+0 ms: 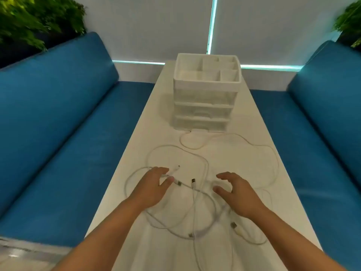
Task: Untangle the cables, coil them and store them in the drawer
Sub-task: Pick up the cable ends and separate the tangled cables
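- White cables lie tangled in loose loops on white table, USB plug up near centre.
- Left hand: over the tangle, fingers loosely spread; thumb & forefinger at a cable end, can't tell if pinching.
- Right hand: fingers spread & slightly curled, hovering over the loops, holding nothing.
- Drawer unit w/ compartment tray on top stands farther back, drawers closed.
- Blue benches flank table both sides.

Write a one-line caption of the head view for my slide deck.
Both hands, left and right, hover over tangled white cables before a closed drawer organizer.
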`<state>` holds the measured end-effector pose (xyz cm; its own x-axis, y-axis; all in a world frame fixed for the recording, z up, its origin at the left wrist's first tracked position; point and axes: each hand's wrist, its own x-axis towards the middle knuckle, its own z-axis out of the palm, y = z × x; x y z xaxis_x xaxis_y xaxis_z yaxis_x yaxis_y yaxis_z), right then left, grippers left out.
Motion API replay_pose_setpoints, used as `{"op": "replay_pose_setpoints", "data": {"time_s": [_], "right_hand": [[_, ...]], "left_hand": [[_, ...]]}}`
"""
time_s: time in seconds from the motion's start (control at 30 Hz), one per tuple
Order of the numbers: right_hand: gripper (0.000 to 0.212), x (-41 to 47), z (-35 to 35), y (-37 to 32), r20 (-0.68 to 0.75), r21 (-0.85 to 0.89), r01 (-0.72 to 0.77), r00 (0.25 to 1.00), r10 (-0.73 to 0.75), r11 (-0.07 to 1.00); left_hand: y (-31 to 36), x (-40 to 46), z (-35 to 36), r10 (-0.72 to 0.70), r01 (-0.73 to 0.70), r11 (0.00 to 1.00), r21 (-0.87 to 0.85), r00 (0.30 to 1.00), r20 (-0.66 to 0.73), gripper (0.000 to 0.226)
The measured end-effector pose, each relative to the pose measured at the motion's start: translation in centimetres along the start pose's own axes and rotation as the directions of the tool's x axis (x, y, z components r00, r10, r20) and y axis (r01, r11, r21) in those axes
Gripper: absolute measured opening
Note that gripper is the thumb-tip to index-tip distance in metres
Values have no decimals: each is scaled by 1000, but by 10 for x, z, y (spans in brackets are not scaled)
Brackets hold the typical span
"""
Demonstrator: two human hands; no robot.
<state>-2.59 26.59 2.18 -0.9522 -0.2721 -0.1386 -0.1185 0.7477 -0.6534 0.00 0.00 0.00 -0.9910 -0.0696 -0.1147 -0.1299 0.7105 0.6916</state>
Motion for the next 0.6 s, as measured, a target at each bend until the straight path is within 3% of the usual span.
{"op": "replay_pose_setpoints", "data": {"time_s": [0.27, 0.37, 0.47, 0.6], "right_hand": [[52, 43, 48, -24, -105, 109, -123, 985, 135, 986], [41, 52, 60, -27, -89, 115, -181, 977, 192, 977], [17, 55, 67, -26, -77, 69, -160, 983, 165, 985], [20, 49, 74, -26, -122, 50, -141, 982, 147, 989]], "left_hand": [[-15, 36, 14, 65, -52, 988, 143, 994, -85, 37], [-19, 47, 16, 91, -76, 971, 225, 994, -56, 31], [-19, 54, 16, 70, -62, 982, 176, 997, -40, 20], [-25, 53, 21, 93, -88, 991, 104, 994, -52, 14]]}}
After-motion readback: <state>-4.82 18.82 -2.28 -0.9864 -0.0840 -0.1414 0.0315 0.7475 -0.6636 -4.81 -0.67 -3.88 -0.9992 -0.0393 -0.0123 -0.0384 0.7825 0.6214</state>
